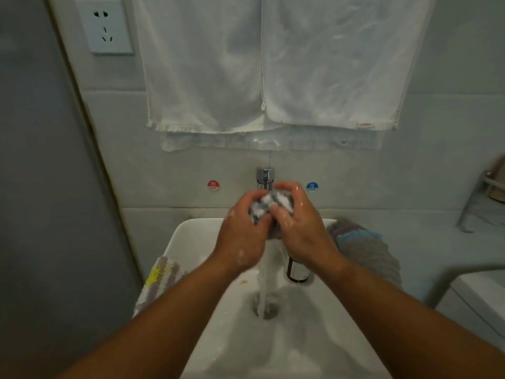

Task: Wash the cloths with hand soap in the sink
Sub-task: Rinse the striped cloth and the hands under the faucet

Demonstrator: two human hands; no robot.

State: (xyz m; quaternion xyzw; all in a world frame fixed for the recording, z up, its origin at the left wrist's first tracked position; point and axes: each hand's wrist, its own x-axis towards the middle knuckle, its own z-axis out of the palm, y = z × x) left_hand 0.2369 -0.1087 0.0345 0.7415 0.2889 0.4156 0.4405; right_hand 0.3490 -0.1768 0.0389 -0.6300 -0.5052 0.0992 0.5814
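Cloth: there it was, a wadded grey-and-white cloth, foamy, held up over the sink just in front of the tap, squeezed between both hands.
Left hand: the left hand had its fingers curled tight round the cloth's left side, with suds dotted across its back.
Right hand: the right hand was clamped on the top and right of the wad, thumb and fingers bent over it, skin shining wet.
Water: a stream of water poured from under the hands straight down onto the drain.
Bottle: a dark bottle with a pale label stood at the basin's back, half hidden below the right wrist.
Left rim: a striped cloth, purple and white with a yellow patch, lay draped over the sink's left edge.
Right rim: a heap of cloths, grey, blue and pinkish, sat on the right corner.
Wall: the tap stood between a red hot sticker and a blue cold sticker; white towels hung above, and a socket sat up at the left.
Far right: a metal rack was fixed to the wall, its contents too blurred to tell.
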